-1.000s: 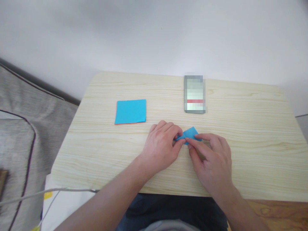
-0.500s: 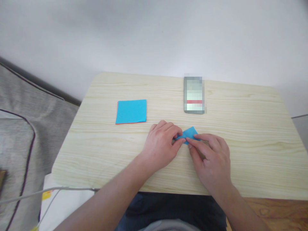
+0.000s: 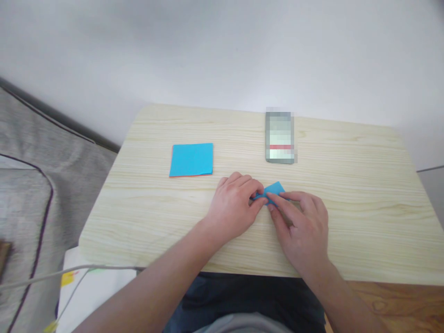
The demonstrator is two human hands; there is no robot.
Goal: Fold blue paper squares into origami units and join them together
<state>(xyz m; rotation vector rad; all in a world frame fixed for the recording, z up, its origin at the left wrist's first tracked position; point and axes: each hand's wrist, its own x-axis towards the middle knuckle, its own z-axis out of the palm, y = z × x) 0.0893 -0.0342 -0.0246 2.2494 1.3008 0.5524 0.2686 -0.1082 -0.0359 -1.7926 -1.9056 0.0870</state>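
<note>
A small folded piece of blue paper lies on the pale wooden table, near its middle. My left hand pinches the paper's left end between thumb and fingers. My right hand presses and pinches the right side of the same paper, and its fingers cover the lower part. Both hands rest on the table top. Part of the fold is hidden under my fingertips.
A stack of square blue sheets with an orange edge lies at the left of the table. A phone lies flat at the back. Grey upholstery stands to the left, and a white cable runs below the table's front left corner.
My fingers have closed slightly tighter on the folded paper, and less of it shows. The camera has shifted a little; hands stay in the same spot.
</note>
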